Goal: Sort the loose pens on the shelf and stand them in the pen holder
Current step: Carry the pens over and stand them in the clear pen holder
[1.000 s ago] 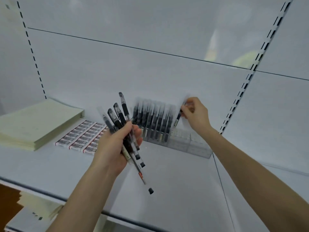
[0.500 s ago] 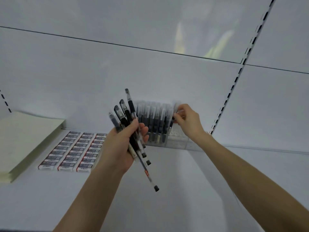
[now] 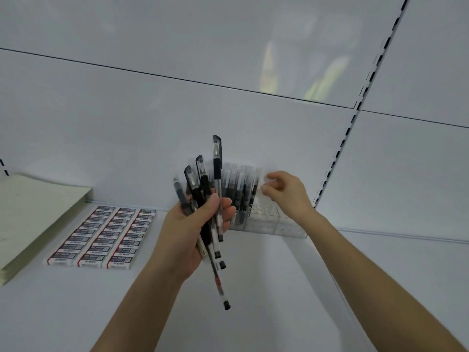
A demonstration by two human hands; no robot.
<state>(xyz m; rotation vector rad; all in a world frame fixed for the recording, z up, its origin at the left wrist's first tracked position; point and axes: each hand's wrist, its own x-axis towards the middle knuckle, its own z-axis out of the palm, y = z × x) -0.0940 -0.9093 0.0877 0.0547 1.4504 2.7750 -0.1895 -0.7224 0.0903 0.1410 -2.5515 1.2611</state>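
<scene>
Pulled the right hand (image 3: 286,194) back off the pen just slotted, now loose and empty, just beside the pen holder (image 3: 269,219) at the back of the shelf (image 3: 253,288). Gripping the leftover pens (image 3: 203,184) fanned in the left hand (image 3: 193,232), probably kept close for quick feeding. Erasers (image 3: 104,235) and paper stack (image 3: 33,214) off left, out of the way.

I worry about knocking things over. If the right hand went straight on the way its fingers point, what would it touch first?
Probably the rightmost standing pens in the clear pen holder: the right hand points left at them, close by. Blur hides the exact gap.
</scene>
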